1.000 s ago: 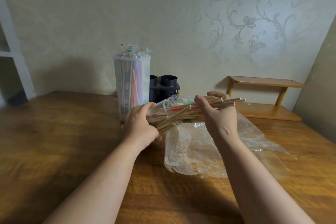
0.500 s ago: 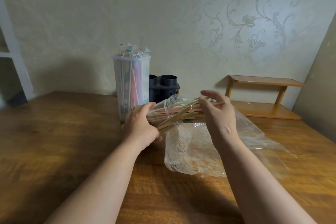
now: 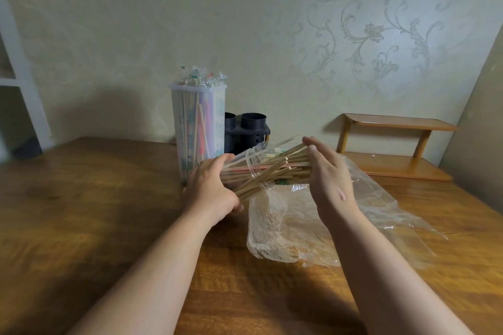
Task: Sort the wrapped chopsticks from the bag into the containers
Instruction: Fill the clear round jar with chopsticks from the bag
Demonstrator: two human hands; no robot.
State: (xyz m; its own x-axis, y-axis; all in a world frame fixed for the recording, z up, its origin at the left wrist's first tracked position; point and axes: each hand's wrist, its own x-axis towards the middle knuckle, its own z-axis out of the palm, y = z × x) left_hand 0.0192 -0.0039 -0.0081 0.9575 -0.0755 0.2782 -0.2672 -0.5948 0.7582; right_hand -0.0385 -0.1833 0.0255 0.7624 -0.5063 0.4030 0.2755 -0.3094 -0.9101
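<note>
One bunch of chopsticks (image 3: 272,171) gripped in my left hand (image 3: 211,187) | right hand (image 3: 328,179) flat, empty, at tips | container (image 3: 198,128) close behind

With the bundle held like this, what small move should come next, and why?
Probably pat the right hand against the free tips to square the chopstick bundle. The left hand grips one end, the sticks fan out unevenly, and the right hand's fingers are straight by the tips, holding nothing.

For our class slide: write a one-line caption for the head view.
Left hand grips a chopstick bundle by the clear bag; open right hand at its far ends; clear container behind.
</note>
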